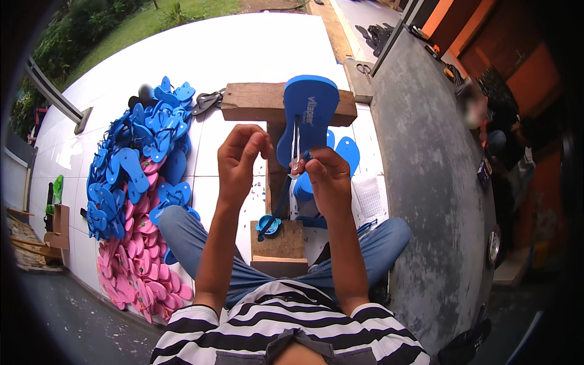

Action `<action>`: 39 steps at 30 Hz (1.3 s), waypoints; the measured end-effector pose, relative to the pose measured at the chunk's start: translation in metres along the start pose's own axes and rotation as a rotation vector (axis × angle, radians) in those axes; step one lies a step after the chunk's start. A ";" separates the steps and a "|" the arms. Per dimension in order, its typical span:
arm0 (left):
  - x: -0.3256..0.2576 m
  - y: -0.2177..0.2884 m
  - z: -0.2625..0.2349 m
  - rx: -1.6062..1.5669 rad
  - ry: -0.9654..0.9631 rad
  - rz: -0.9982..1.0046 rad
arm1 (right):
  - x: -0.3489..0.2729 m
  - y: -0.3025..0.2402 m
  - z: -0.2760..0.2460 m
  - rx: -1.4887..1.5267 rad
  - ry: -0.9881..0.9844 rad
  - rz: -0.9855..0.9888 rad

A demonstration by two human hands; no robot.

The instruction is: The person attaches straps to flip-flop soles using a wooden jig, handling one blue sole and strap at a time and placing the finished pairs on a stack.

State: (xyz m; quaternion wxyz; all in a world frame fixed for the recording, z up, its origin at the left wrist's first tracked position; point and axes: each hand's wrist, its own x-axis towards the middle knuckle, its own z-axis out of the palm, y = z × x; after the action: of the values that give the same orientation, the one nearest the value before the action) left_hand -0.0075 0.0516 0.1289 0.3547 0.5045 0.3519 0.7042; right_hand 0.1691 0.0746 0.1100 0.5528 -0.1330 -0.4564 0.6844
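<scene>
Sole point(308, 115), blue, stands propped on the wooden jig point(267, 103). We see the right hand point(328, 176) pinched shut on a thin metal tool point(296, 146) against the sole's lower end; the left hand point(240, 155), left of the sole, is curled, holding nothing we can see. We judge strapping unfinished: a heap point(137, 182) lies left of the jig.

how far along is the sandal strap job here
Done: a big pile of blue sandals and pink sandals lies on the tiled floor, many with straps on. In hand: the right hand works a metal tool at a blue sole on the wooden stand; the left hand is raised beside it. Left: a few bare soles behind.
</scene>
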 end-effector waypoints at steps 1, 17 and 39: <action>0.011 0.010 0.001 0.080 0.036 0.109 | 0.002 0.001 0.001 0.009 -0.035 0.008; 0.080 0.030 0.022 0.751 -0.219 0.268 | 0.038 0.012 -0.031 0.087 -0.201 0.261; -0.037 0.058 0.058 0.198 -0.124 -0.236 | -0.032 -0.031 0.040 -0.486 0.252 0.018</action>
State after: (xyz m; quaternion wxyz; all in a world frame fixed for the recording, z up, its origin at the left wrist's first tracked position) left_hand 0.0485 -0.0010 0.1750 0.4046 0.5347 0.4540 0.5867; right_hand 0.1731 0.0267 0.1456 0.5511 -0.3500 -0.5335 0.5377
